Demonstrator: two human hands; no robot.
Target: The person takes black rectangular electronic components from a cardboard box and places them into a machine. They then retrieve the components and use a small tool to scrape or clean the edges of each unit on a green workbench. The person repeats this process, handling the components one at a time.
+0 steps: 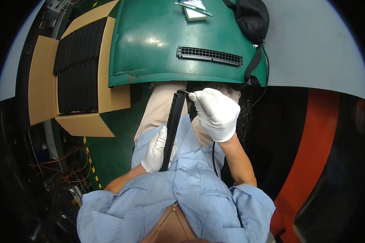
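My left hand (154, 152), in a white glove, is closed round the lower part of a long black plastic strip (174, 125). The strip stands at a steep slant over my lap. My right hand (216, 112), gloved in white too, pinches a thin metal tool (185, 92) whose tip touches the strip's upper end. Most of that tool is hidden in the fingers, so its exact kind does not show. Beyond my hands, a black plastic grille (210, 56) with rows of square openings lies on the green mat.
The green mat (150, 60) covers the table ahead. An open cardboard box (105, 73) full of black strips stands at the left. A black mesh bag (251, 18) with a strap and cable lies at the mat's right edge. A small white block (195, 15) sits at the far side.
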